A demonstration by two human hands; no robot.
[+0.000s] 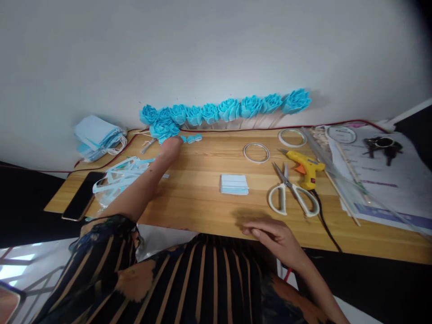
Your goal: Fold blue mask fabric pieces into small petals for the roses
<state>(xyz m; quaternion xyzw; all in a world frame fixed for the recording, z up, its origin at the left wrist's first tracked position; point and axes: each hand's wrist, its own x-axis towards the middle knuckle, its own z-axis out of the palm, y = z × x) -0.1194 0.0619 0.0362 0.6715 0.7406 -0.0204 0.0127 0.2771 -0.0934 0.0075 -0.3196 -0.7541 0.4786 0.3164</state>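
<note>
My left hand (171,147) reaches to the back left of the table, right at a blue paper-like flower (164,129). Its fingers are hidden, so whether it grips the flower does not show. Small blue pieces (191,138) lie just right of it. Over the front edge of the table hovers my right hand (275,237), fingers loosely stretched, thumb apart, nothing in it. A small stack of pale blue-and-white pleated rectangles (234,184) lies beyond it. Scissors (286,184) with white handles rest, slightly opened, to its right.
Several blue flowers (228,110) stand in a row against the wall. On the left are a face mask stack (96,135), cut strips (124,175) and a phone (83,195). A yellow glue gun (307,167), tape rolls (256,153), sticks, papers (391,175) and keys (383,146) occupy the right.
</note>
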